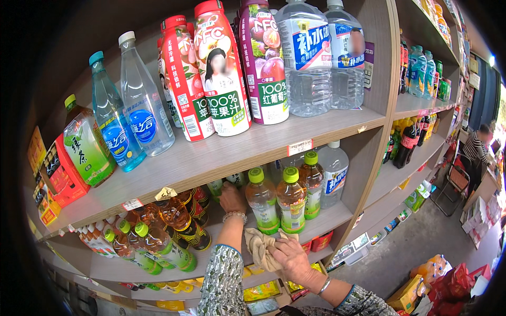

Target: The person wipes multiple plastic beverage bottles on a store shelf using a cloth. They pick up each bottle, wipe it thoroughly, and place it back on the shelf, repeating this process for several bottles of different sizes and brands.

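My left hand [232, 198] reaches deep into the middle shelf, a beaded bracelet at its wrist. It is against or close to a green-labelled bottle [215, 187] at the back; its fingers are mostly hidden, so I cannot tell whether it grips. A crumpled beige cloth [261, 247] is bunched in my closed right hand [293, 259] at the front edge of that shelf. Just beyond the cloth stand upright tea bottles with green caps, among them a front one [293, 203] and a left one [263, 203]. A clear water bottle [333, 174] is behind them on the right.
The upper shelf [232, 158] overhangs my left hand and carries juice bottles [221, 68], large clear bottles [304, 58] and a red carton [66, 174]. More tea bottles [158, 242] stand left of my left arm. An upright divider [377, 121] bounds the bay. A person [476, 146] sits far right.
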`<state>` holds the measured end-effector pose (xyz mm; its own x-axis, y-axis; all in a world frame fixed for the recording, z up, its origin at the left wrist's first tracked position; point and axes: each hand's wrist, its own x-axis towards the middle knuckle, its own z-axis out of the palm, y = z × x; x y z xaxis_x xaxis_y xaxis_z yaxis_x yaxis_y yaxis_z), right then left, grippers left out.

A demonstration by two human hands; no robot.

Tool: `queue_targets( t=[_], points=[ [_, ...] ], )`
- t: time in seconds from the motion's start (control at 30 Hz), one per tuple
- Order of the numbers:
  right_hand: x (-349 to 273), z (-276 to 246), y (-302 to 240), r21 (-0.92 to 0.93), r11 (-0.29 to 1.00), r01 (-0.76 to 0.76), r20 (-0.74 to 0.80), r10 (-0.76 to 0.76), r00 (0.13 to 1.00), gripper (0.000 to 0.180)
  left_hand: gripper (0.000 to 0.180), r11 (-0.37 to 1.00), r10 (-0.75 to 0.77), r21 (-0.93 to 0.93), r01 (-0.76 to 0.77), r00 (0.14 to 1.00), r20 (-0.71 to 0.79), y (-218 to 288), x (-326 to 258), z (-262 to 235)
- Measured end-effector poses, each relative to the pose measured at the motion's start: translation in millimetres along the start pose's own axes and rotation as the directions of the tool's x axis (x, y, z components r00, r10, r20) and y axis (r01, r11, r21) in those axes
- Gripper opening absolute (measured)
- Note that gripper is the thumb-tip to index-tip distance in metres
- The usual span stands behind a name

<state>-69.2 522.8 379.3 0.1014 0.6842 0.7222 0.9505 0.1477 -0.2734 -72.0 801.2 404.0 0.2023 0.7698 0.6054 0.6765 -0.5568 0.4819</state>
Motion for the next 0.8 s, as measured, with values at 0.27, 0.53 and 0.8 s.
queue_targets(
  t=[0.27, 0.53, 0.8],
  points=[
    [-2, 2, 1, 0.006, 1.0, 0.0, -0.01, 0.0, 1.0, 0.045, 0.035, 0.785, 0.388, -0.384, -0.486, 0.869, -0.306, 27, 28, -48],
    [-2, 0, 3, 0.015, 1.0, 0.004, -0.009, -0.004, 1.0, 0.047, 0.029, 0.481, 0.874, 0.234, -0.845, 0.483, -0.05, 45, 106, -31],
    [-4, 4, 4, 0.022, 1.0, -0.001, -0.023, 0.002, 1.0, 0.042, 0.029, 0.451, 0.876, 0.362, -0.816, 0.483, -0.002, 32, 121, -16]
  ],
)
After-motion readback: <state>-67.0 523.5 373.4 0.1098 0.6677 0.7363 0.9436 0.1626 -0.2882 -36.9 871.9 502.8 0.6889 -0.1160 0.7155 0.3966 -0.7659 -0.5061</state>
